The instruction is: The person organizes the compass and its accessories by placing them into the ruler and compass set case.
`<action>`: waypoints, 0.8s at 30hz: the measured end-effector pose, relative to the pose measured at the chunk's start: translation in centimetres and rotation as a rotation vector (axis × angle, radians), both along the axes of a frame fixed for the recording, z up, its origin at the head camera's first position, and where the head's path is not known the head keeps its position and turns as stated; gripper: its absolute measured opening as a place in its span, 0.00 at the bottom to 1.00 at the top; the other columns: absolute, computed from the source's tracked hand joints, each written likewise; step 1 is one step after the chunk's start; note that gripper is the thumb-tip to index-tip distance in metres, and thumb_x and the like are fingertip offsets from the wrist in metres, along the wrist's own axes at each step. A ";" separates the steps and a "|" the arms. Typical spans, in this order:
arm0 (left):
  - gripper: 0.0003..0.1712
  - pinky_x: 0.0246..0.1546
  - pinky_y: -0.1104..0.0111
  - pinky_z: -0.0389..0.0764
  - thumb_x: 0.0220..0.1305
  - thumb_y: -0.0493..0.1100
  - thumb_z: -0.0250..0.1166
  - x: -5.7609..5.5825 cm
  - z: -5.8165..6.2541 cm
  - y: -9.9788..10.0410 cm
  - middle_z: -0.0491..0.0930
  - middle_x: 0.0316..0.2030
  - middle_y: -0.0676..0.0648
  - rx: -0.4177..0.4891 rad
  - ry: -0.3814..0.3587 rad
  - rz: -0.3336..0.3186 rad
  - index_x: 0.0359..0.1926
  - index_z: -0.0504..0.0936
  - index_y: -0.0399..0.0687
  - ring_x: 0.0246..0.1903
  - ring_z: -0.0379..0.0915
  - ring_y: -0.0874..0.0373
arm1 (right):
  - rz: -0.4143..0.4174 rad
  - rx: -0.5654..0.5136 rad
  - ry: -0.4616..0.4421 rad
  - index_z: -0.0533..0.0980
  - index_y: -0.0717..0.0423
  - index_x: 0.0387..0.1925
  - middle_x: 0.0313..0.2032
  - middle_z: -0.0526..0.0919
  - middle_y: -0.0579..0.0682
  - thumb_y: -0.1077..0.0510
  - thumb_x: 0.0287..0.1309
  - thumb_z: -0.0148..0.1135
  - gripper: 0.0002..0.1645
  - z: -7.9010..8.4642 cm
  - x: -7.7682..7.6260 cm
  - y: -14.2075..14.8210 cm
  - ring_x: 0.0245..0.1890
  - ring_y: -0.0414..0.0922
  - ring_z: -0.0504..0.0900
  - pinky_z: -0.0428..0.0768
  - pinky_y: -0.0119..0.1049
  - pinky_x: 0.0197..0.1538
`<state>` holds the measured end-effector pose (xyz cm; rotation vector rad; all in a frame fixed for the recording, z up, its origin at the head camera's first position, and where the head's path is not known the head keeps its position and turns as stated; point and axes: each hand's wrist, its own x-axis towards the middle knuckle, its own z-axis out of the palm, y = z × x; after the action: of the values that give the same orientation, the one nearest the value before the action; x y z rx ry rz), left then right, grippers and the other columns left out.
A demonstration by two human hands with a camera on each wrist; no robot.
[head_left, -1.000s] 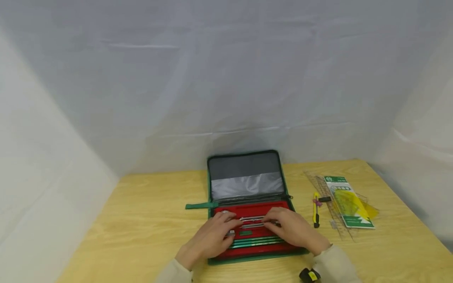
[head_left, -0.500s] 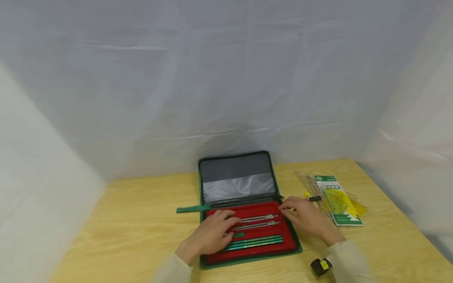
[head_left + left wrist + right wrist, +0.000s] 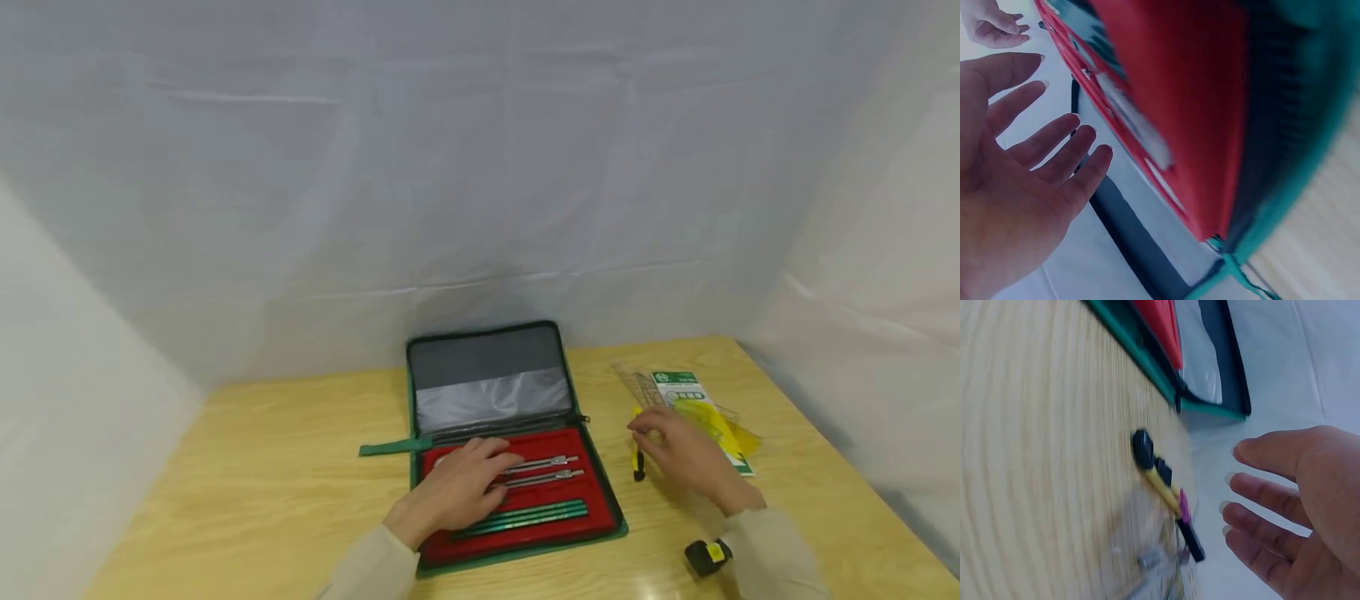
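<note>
Now shifted from case (image 3: 491, 362) to near yellow cutter (image 3: 639, 468): right grip (image 3: 686, 450), loosely parted, unloaded. Over case: left grip (image 3: 457, 492), fingers spread. Clear only from right wrist: purple piece (image 3: 1184, 506).

No text is legible. Green-and-white packet (image 3: 678, 387) bears round emblem (image 3: 662, 377) on green top band; lettering too small to read.

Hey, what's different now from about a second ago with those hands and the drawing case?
The right hand has left the red tray and moved right, to above the yellow utility knife; it holds nothing. The left hand has edged a little right over the tray. The case stays open, with the silver instruments and green pencils inside.
</note>
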<state>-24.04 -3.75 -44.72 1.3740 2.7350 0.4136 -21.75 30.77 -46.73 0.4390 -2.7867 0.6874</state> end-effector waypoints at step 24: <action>0.23 0.55 0.61 0.67 0.65 0.46 0.50 -0.7 0.5 2.8 0.65 0.61 0.45 -0.018 0.002 -0.091 0.61 0.66 0.58 0.56 0.61 0.53 | -0.040 -0.026 -0.064 0.72 0.59 0.51 0.51 0.71 0.60 0.57 0.59 0.54 0.19 -0.9 -1.5 3.9 0.40 0.50 0.74 0.76 0.47 0.39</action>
<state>-24.71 -1.00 -44.24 1.4883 2.6585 0.3806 -23.23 34.68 -47.59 0.3607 -2.8347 0.7411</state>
